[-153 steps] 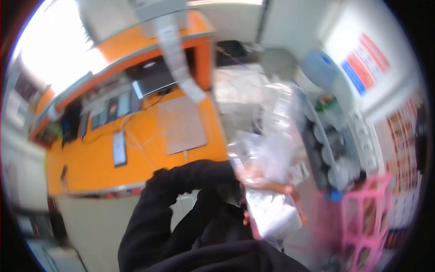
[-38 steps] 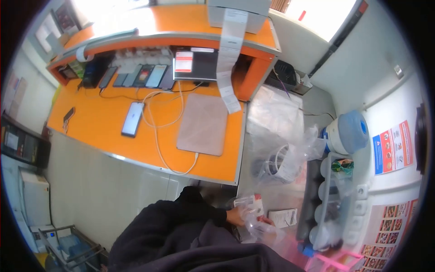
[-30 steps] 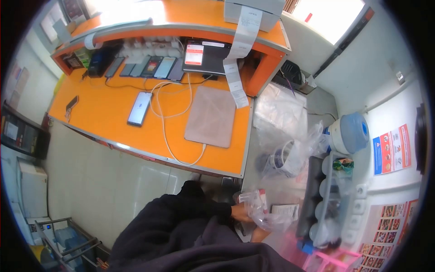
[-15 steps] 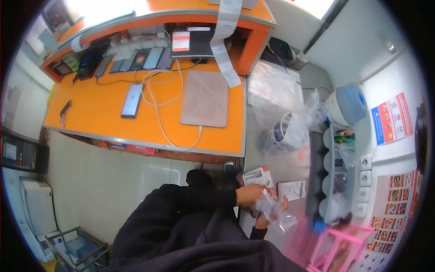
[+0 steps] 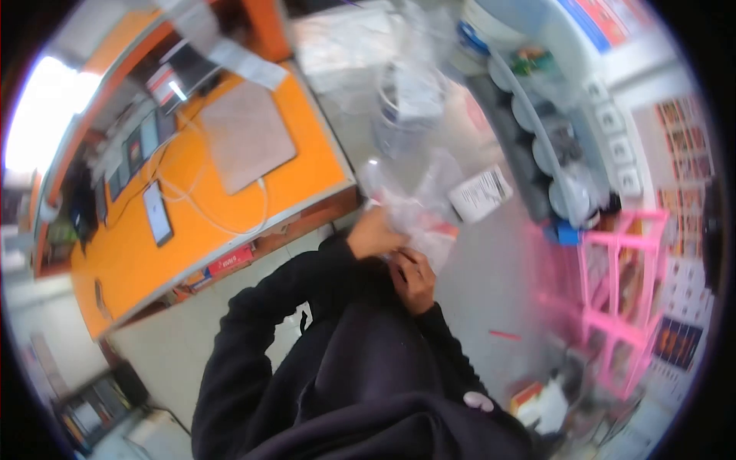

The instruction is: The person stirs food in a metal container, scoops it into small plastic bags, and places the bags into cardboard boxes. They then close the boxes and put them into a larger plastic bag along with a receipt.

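Note:
A thin clear plastic bag (image 5: 425, 192) lies on the grey counter in front of me, with something red and white showing through it. My left hand (image 5: 374, 234) is closed at the bag's near left edge, its fingertips partly hidden. Beside it, my right hand (image 5: 414, 281) has curled fingers pinching the bag's near edge. The two hands almost touch. A small white box with black print (image 5: 481, 195) sits just right of the bag.
An orange desk (image 5: 307, 184) at left holds a phone (image 5: 158, 214), a laptop (image 5: 249, 134) and a cable. A bucket in plastic (image 5: 399, 126) stands beyond the bag. At right are a grey organizer (image 5: 529, 146), a pink rack (image 5: 621, 291) and a red stick (image 5: 505, 335).
My view has turned right, toward the counter. The crumpled bag from between my hands is now spread over the red and white item, and both hands are at its near edge.

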Action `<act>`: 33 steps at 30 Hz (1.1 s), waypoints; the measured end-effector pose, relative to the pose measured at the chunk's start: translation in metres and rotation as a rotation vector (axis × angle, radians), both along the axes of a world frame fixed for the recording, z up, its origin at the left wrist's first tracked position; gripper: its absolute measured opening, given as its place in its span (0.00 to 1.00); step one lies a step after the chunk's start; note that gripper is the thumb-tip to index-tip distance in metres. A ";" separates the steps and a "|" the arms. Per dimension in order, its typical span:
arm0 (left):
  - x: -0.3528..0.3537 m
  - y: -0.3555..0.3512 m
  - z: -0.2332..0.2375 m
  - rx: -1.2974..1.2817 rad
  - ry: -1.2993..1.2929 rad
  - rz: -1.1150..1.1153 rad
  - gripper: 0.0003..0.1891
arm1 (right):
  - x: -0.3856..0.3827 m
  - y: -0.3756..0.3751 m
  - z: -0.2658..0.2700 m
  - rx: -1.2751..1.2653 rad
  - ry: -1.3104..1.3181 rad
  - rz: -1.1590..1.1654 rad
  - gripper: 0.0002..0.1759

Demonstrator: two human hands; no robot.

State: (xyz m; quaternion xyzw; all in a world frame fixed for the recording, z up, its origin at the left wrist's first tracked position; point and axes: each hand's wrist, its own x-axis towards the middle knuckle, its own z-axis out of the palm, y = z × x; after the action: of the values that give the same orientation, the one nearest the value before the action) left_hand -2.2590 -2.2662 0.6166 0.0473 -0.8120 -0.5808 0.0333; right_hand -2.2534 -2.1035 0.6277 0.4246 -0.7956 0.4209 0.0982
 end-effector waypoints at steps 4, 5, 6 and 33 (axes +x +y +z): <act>0.011 0.000 -0.009 0.361 -0.116 0.050 0.17 | 0.007 0.007 -0.003 -0.040 -0.174 0.053 0.11; 0.013 -0.001 -0.012 0.430 -0.162 0.060 0.16 | 0.011 0.007 -0.001 -0.179 -0.456 -0.038 0.10; 0.015 0.001 -0.014 0.499 -0.207 0.074 0.15 | 0.014 0.005 0.002 -0.321 -0.734 -0.126 0.09; 0.033 0.019 0.000 0.621 -0.247 0.183 0.11 | -0.022 0.002 0.009 -0.576 -1.514 -0.337 0.10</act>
State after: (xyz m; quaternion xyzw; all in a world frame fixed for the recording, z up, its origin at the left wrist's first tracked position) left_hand -2.2262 -2.2470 0.6165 0.1978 -0.5868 -0.7846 -0.0294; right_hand -2.2750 -2.1011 0.6363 -0.1405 -0.5606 0.7600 -0.2972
